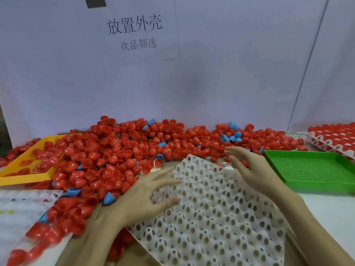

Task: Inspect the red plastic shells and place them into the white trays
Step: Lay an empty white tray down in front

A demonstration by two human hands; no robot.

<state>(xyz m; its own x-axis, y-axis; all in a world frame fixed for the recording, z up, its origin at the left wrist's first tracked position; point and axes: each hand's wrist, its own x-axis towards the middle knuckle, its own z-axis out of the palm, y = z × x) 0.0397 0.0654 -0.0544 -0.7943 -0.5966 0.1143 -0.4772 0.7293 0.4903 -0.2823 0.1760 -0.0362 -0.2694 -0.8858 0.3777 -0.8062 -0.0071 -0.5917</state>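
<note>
Hundreds of shells: red plastic shells (123, 150) lie heaped across the far and left part of the desk (326, 212), with a few blue shells (231, 136) mixed among them.
White tray: an empty white tray (221, 212) with rows of holes sits near the middle, turned at an angle, its far corner touching the heap.
Left hand: the left hand (146, 191) lies flat, fingers spread, on the tray's left edge beside the pile, gripping nothing.
Right hand: the right hand (247, 164) is open over the tray's far right corner, fingers stretched toward the shells; holds nothing.
Filled tray: a second white tray (330, 139), loaded with red shells, stands at the far right.
Other trays: a green tray (315, 169) on the right, a yellow tray (25, 169) holding red shells on the left.
Wall: a paper sign (134, 29) with printed characters.
</note>
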